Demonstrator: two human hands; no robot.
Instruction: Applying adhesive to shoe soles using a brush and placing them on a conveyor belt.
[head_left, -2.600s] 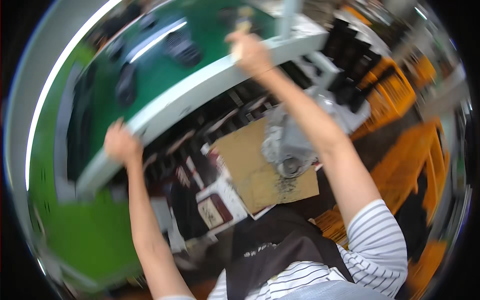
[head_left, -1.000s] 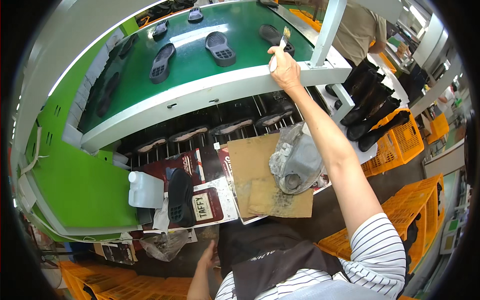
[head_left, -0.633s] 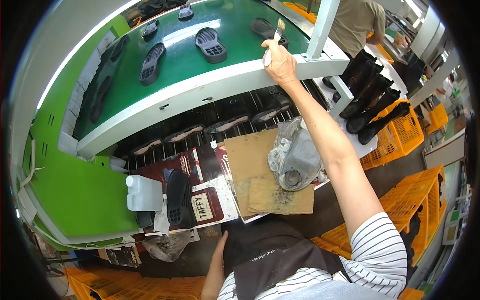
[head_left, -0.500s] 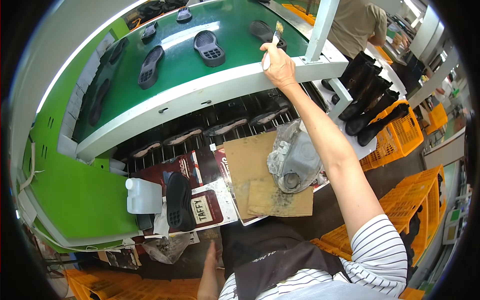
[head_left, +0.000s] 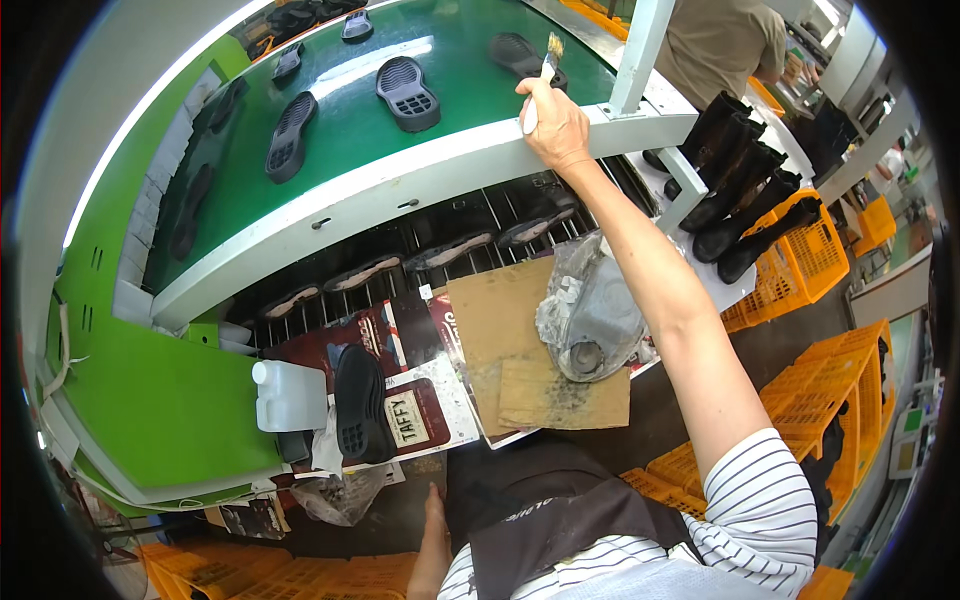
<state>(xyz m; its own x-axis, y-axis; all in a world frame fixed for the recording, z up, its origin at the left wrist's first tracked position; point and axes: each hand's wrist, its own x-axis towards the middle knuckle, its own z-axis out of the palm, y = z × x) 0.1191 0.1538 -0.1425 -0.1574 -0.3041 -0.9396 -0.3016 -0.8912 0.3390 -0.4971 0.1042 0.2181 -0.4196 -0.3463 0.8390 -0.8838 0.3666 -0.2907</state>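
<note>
Green conveyor (head_left: 400,150) — brush (head_left: 540,75) within right fingers (head_left: 540,100)

A shoe factory line: beyond the fingers (head_left: 541,97) runs a green conveyor belt (head_left: 340,130) carrying black rubber outsoles (head_left: 406,91). Below them, more soles sit on a lower rack (head_left: 440,250); to their right stand finished black boots (head_left: 735,185) above stacked orange crates (head_left: 820,255).

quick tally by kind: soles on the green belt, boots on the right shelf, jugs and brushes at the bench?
Shoe soles on the green belt: at least 6, the far ones too small to be sure
Black boots on the right shelf: about 4, overlapping
White jug: 1
Brush in the right hand: 1
Total: about 12
</note>
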